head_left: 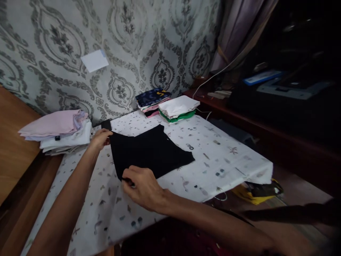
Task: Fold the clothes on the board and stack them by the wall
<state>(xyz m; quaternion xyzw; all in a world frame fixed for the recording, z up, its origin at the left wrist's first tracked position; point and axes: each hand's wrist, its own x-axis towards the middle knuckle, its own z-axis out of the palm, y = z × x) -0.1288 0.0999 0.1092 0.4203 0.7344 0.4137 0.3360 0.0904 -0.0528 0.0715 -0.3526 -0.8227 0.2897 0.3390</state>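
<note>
A black garment (144,151) lies spread on a white cloth with small printed figures (207,149), which covers the table. At its far left corner, my left hand (100,139) is closed, pinching the fabric between thumb and fingers. My right hand (145,188) grips the near left corner of the same garment, its fingers curled together. The garment's right end tapers with curved edges and lies flat on the cloth. I cannot tell its exact kind from this shape.
Folded pink and white clothes (57,131) are stacked at the left. By the wall stand a stack topped with dark blue cloth (152,97) and a white-and-green stack (179,108). A dark red wooden surface (239,124) borders the right; a yellow bag (253,193) lies below.
</note>
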